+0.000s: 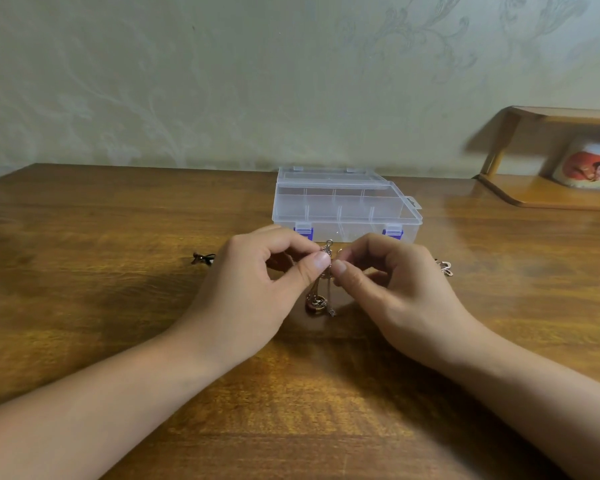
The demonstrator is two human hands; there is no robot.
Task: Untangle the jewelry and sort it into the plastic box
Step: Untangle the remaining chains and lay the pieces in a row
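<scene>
My left hand and my right hand meet above the wooden table, and both pinch a tangle of thin silver chains between thumb and forefinger. A round dark pendant hangs from the tangle just above the tabletop. Just behind my hands stands the clear plastic box with purple latches and several compartments; its lid is down. A small dark piece of jewelry lies left of my left hand. To the right of my right hand lies a silvery piece.
A wooden shelf unit stands at the table's back right with a printed mug in it. A patterned wall rises right behind the table.
</scene>
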